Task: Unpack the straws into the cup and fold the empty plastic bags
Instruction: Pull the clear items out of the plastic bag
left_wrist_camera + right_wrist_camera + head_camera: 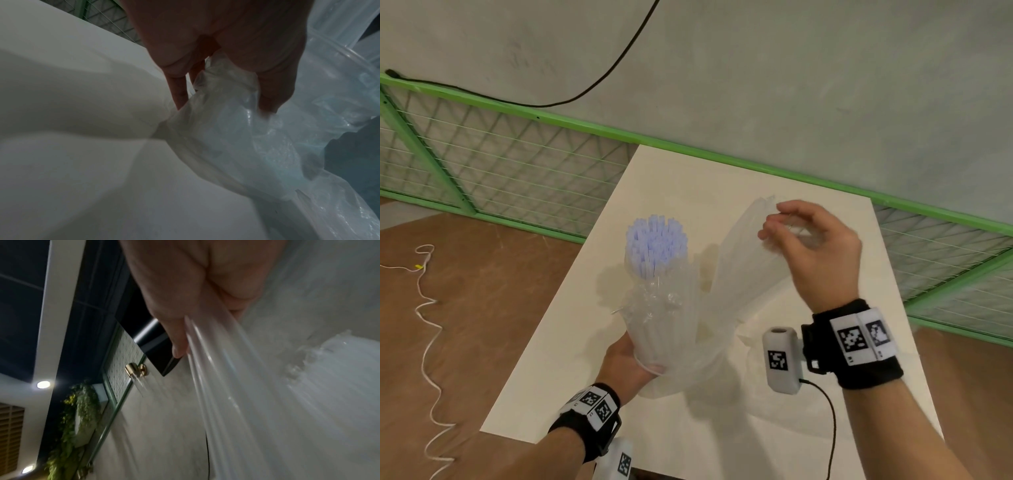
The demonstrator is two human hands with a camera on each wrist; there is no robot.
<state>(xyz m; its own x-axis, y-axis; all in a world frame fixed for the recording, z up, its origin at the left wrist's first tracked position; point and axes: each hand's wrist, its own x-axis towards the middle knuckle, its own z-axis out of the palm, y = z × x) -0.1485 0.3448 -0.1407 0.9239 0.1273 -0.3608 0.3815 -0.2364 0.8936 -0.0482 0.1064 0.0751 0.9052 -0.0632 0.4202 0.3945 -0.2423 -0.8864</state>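
Right now the right hand [822, 253] has thumb and fingertips [768, 233] pinched on the top edge of a clear plastic bag [743, 260], drawing that film up and off to the right above the table [825, 428]. From the right wrist view the film streams away from the pinch in long glossy pleats, blurred. Down low, the left hand [626, 363] is curled under and around the base of the straws [655, 246], a tight bundle standing nearly upright with pale bluish tips showing at the top; the wrist view shows its fingers [179, 91] and thumb pressing into crumpled film, so the grip goes through plastic and not onto bare straws. Crinkled wrap still bunches around the bundle's waist. A cup cannot be made out for certain; a clear rim near the left palm may be one.

As for handling, the bag looks featherlight, limp and slippery, so an edge pinch is the place to take it, and it will likely cling as it slides. The straws look light but loose: squeezed at the base they should stay together, though a slack grip could let them fan out and spill. Wrist cameras and marker bands ride on both arms.
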